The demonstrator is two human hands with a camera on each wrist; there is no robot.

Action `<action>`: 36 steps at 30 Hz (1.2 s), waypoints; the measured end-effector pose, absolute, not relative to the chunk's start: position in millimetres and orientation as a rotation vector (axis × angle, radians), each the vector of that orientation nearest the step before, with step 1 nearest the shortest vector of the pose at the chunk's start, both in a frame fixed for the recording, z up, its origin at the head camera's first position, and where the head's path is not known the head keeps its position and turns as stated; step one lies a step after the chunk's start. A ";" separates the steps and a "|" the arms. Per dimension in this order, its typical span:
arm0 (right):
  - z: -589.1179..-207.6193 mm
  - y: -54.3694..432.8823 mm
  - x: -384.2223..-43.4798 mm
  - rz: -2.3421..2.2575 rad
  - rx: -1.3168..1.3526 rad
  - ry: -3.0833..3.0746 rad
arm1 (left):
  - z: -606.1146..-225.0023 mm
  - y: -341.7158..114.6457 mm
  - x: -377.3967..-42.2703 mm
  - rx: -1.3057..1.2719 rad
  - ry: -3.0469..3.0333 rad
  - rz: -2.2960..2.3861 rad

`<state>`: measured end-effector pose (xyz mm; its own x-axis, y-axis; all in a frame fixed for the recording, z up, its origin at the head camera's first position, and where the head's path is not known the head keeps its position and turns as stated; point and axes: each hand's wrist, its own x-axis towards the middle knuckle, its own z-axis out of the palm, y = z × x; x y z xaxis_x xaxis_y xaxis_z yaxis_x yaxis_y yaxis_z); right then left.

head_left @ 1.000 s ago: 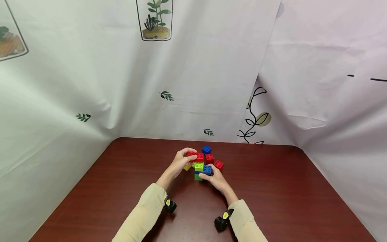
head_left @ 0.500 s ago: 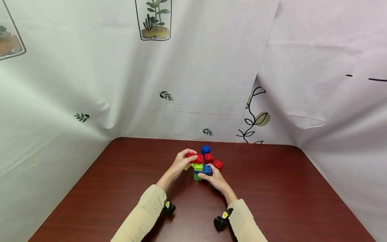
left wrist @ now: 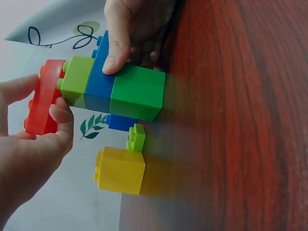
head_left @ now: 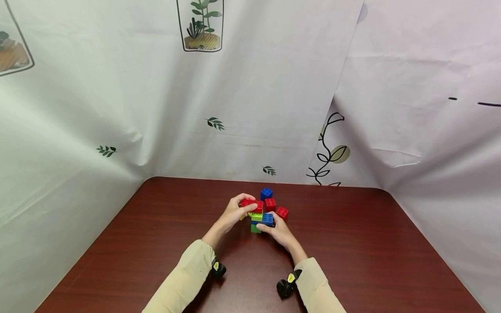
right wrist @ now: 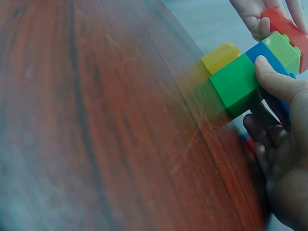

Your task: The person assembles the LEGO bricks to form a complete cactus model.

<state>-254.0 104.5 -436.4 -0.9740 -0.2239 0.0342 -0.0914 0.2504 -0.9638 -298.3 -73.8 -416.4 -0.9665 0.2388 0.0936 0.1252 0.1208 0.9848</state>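
Between the thumb and fingers of my left hand (head_left: 235,212) is a long red building brick (left wrist: 44,98). One end of it sits right at the studs of a lime brick (left wrist: 77,79), and the other end overhangs toward my left palm, slightly tilted. That lime brick tops a small stack, over a blue brick (left wrist: 100,89) and a green brick (left wrist: 139,91) at the bottom. My right hand (head_left: 281,232) grips the stack at the blue brick, thumb on the near side, its other fingers partly hidden behind.
Behind the stack stand a loose blue brick (head_left: 266,193) and two red bricks, one nearer (head_left: 270,204) and one to the right (head_left: 282,213). A yellow brick (left wrist: 122,171) and a small lime brick (left wrist: 137,138) lie by my left hand. Fabric (head_left: 250,87) hangs behind the brown table (head_left: 352,243).
My left hand has lowered the red brick slightly toward the lime brick, and its thumb has shifted a little to the right. My right hand keeps its grip on the stack.
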 end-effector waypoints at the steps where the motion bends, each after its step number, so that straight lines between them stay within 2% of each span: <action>1: -436.3 104.5 -253.9 -1.835 -0.302 2.396 | -416.7 -73.9 -298.0 0.392 2.290 1.988; 10: -436.1 105.7 -253.3 -1.824 -0.307 2.406 | -387.7 -74.0 -270.0 0.458 2.336 1.942; 36: -436.6 104.5 -251.1 -1.835 -0.313 2.417 | -393.4 -73.0 -265.8 0.519 2.401 1.982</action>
